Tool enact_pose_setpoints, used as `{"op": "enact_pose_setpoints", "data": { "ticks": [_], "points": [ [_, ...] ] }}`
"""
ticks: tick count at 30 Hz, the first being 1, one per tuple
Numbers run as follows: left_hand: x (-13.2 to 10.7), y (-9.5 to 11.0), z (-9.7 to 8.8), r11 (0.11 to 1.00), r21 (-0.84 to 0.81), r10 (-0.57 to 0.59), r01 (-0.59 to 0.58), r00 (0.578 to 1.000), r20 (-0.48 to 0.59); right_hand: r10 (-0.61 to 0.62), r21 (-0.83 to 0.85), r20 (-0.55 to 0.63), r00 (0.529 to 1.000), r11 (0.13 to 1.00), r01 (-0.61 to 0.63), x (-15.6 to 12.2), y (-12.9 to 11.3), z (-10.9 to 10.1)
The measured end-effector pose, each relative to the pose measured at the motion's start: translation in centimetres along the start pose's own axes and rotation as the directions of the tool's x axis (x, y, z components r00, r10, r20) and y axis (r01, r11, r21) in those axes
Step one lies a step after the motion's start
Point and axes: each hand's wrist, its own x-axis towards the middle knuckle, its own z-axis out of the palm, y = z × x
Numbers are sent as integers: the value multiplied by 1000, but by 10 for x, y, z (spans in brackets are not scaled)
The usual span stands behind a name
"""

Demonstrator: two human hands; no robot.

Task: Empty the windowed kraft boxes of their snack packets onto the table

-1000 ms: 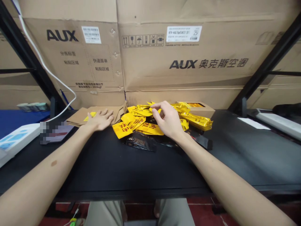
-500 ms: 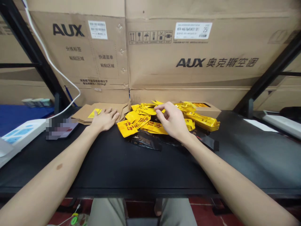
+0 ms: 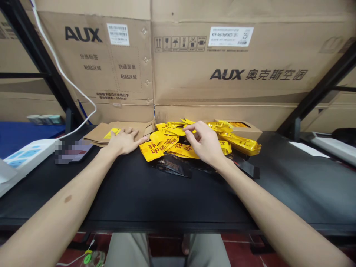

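Observation:
My left hand lies palm down with fingers spread on a stack of flattened brown cardboard boxes with a yellow label. Its thumb points right, close to the edge of the yellow packets. My right hand rests over the middle of that pile, fingers loosely bent and thumb apart from the index finger; no packet shows in its grasp. Its other fingertips are hidden. Black packets lie in front of and under the yellow ones.
An open brown carton with yellow contents stands behind the pile. Left are a phone, a white power strip and a hanging white cable. A white paper lies right. Large cardboard walls the back.
My left thumb has swung out to the right, towards the yellow packets, while the palm stays on the cardboard. My right hand has kept its place. The view has shifted slightly.

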Motion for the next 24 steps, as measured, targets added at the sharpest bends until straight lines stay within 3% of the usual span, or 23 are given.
{"op": "enact_pose_setpoints", "data": {
  "ticks": [5,14,20,24],
  "points": [
    [0,0,1,999,29,25,-24,999,-42,0,-12,14,1000,1000,0,1,-1,0],
    [2,4,-5,994,55,103,-93,970,-219,-4,-35,29,1000,999,5,1,-1,0],
    [-2,11,-11,995,39,96,-88,939,-331,-7,-29,30,1000,1000,8,1,-1,-1],
    [-7,17,-15,993,28,113,-113,886,-449,-14,-38,19,1000,999,15,-1,1,1]
  ]
}}
